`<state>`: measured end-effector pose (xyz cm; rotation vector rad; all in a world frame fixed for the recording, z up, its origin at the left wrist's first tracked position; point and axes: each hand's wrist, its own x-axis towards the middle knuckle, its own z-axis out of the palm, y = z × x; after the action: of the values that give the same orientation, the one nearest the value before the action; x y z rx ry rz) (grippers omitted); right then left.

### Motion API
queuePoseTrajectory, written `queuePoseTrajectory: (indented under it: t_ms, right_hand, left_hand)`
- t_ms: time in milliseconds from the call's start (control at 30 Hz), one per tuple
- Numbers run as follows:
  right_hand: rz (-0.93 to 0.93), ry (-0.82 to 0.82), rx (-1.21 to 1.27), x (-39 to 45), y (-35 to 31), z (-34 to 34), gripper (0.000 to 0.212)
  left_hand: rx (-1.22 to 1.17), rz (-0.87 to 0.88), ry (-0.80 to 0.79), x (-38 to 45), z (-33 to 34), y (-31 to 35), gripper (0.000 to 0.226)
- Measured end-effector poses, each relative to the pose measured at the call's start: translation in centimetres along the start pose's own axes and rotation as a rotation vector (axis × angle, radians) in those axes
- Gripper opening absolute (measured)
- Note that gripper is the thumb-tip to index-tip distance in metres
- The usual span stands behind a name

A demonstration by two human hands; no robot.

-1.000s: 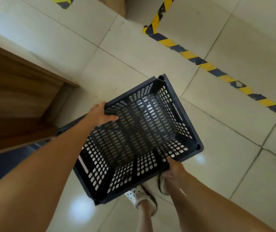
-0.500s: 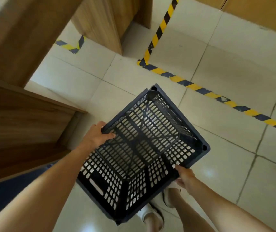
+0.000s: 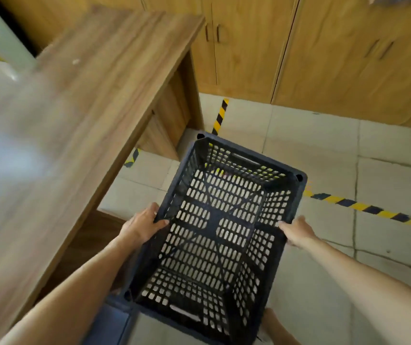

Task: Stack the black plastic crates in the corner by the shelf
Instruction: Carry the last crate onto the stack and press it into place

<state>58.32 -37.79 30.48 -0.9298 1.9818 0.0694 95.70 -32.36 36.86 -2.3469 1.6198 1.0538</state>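
Note:
An empty black plastic crate (image 3: 214, 227) with slotted walls and floor hangs above the tiled floor in the middle of the head view, its open top facing me. My left hand (image 3: 142, 224) grips the crate's left long rim, fingers curled over the edge. My right hand (image 3: 299, 231) holds the right long rim. No other crate shows.
A wooden table (image 3: 70, 125) fills the left side, its edge close to my left arm. Wooden cabinets (image 3: 324, 51) line the back wall. Yellow-and-black tape (image 3: 374, 210) runs across the pale tiles on the right. My foot shows under the crate's near right corner.
My view has lifted and swung, bringing the table top and cabinets into sight. The crate has turned so its long side points away from me; both hands stay on its rims.

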Motion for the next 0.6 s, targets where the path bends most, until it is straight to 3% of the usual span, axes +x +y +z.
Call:
queuePoseTrajectory:
  t_ms: [200,367,533,600]
  right_hand:
    - [-0.173,-0.006,-0.015,-4.6,-1.7,-9.9,0.033]
    - [-0.102,-0.053,0.059,-5.2,-1.4,-16.2,0.033]
    - [-0.067,-0.141,0.181,-3.8,-1.6,-23.3,0.016]
    - [-0.087,-0.181,0.237,-3.0,-1.4,-26.3,0.023]
  left_hand:
    - [0.161,0.084,0.052,-3.5,-5.4,6.7,0.030]
    - [0.199,0.109,0.011,-3.9,-7.2,12.8,0.030]
    - [0.295,0.104,-0.036,-2.2,-7.9,19.8,0.028]
    - [0.318,0.110,-0.047,-1.5,-8.5,23.0,0.029]
